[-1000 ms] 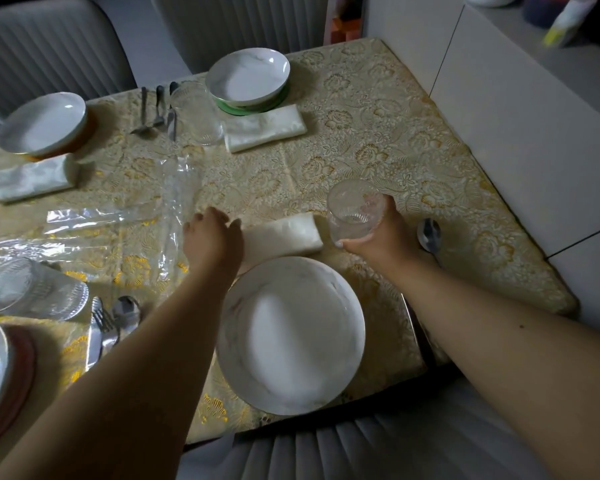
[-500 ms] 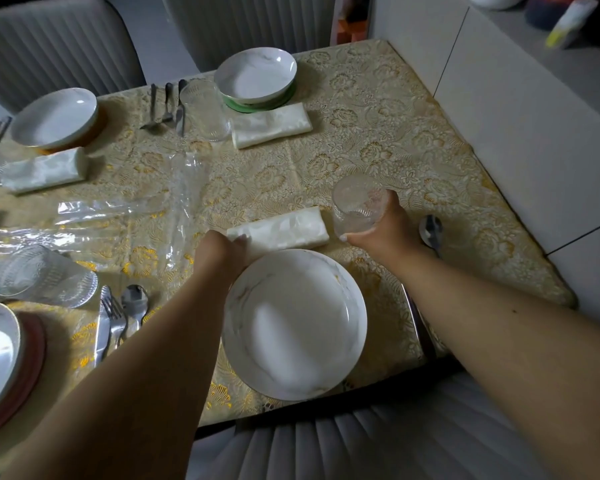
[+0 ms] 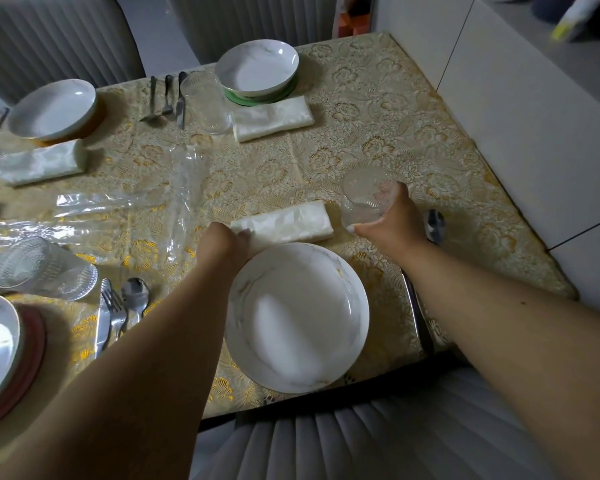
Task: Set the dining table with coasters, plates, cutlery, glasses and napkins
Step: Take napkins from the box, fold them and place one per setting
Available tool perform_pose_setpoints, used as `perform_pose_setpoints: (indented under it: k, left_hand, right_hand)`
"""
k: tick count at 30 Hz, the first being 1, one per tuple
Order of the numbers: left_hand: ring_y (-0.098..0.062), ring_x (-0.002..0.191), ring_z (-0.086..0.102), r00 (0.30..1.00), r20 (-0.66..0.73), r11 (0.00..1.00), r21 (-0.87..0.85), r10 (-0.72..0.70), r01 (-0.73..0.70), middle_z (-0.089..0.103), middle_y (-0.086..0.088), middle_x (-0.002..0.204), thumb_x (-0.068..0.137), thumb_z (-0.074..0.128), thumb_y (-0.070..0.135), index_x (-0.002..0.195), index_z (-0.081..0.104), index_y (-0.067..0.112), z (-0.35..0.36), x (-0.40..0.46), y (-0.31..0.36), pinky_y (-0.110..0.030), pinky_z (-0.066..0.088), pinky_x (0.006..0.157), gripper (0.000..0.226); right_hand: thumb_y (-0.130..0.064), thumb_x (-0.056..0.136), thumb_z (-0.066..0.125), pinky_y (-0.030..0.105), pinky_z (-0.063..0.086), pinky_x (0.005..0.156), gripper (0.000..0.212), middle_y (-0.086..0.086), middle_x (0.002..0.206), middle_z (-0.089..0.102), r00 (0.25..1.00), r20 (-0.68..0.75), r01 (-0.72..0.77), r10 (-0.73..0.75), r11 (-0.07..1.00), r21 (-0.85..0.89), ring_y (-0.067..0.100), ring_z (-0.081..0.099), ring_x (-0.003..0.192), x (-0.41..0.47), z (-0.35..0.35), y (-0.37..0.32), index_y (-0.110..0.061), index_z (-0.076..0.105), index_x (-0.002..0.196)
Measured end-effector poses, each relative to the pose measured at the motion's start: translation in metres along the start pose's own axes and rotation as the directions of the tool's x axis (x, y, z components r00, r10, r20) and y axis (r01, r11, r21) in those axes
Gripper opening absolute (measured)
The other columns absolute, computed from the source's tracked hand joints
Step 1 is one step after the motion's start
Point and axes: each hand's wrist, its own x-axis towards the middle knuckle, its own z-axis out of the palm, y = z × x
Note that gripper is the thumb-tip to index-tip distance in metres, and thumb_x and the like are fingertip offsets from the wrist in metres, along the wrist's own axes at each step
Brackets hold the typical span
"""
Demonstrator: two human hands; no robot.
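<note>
On the gold floral tablecloth a white plate sits at the near edge. A folded white napkin lies just beyond it. My left hand is curled at the napkin's left end, where it meets the plate's rim, fingertips on the cloth. To the right of the napkin, my right hand grips a clear patterned glass, upright and low over the table. Behind that hand lies a spoon. A knife is partly hidden under my right forearm.
Across the table are a plate on a green coaster, a glass, cutlery and a napkin. Far left is another plate. Near left stand a glass and cutlery. Plastic wrappers lie mid-table.
My left hand has drawn back along the napkin toward the plate's rim, uncovering more of the napkin. My right hand keeps hold of the glass in about the same spot.
</note>
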Motion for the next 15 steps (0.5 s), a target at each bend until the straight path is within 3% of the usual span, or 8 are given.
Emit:
perform_pose_setpoints:
  k: [11,15]
  left_hand:
    - [-0.038,0.11,0.056,0.999,0.005,0.999,-0.006,-0.035,0.035,0.062,-0.022,0.116,0.093,0.057,0.037,0.117,0.059,-0.006,0.001,-0.009,0.016,-0.031,0.035,0.074,0.049]
    - [-0.038,0.111,0.056,0.998,0.006,0.998,0.001,-0.065,0.065,0.061,-0.021,0.119,0.093,0.057,0.039,0.118,0.057,-0.006,-0.002,-0.012,0.016,-0.034,0.042,0.081,0.051]
  right_hand:
    - [-0.031,0.059,0.088,0.026,0.044,0.091,0.097,0.004,0.133,0.053,0.998,0.052,-0.027,0.028,0.999,-0.023,0.022,0.053,0.118,0.001,-0.006,-0.001,-0.014,0.033,0.137]
    - [-0.036,0.059,0.088,0.031,0.034,0.1,0.104,0.013,0.138,0.043,0.998,-0.027,-0.052,0.048,0.988,-0.148,0.029,0.04,0.127,-0.007,-0.003,-0.007,-0.006,0.03,0.139]
